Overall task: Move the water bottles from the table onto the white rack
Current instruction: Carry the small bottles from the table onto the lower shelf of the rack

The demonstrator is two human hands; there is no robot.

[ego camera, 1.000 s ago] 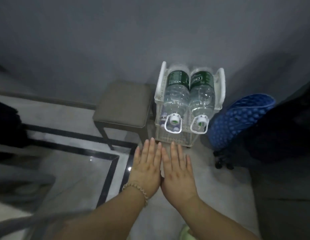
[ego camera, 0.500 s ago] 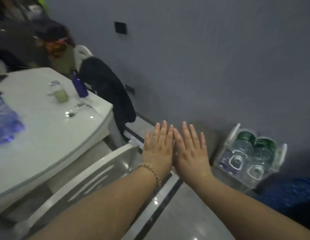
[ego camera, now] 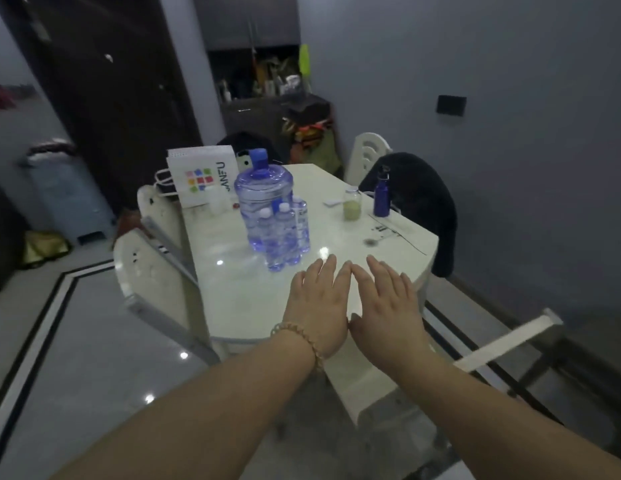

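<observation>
A person's left hand and right hand are stretched out side by side, backs up, over the near end of a glossy white oval bench. The fingers of both lie straight and close together, so each grip is released and holds nothing. The two hands meet at the thumb side, and whether the palms rest on the bench top or float just above it cannot be told. A string of pale beads circles the left wrist. Just beyond the left fingertips stands a tight cluster of small clear plastic water bottles with white caps (their exact count is hard to make out because they overlap), upright on the bench near its middle. Directly behind them, touching or nearly so, rises a large blue-tinted water jug with a blue cap. Farther back on the left stands a white paper bag printed with coloured squares. Toward the right edge of the bench are a small glass jar with a yellowish-green filling and, just beside it, a dark blue metal flask. A white chair is drawn up on the left, and a dark garment hangs over a chair on the right.
</observation>
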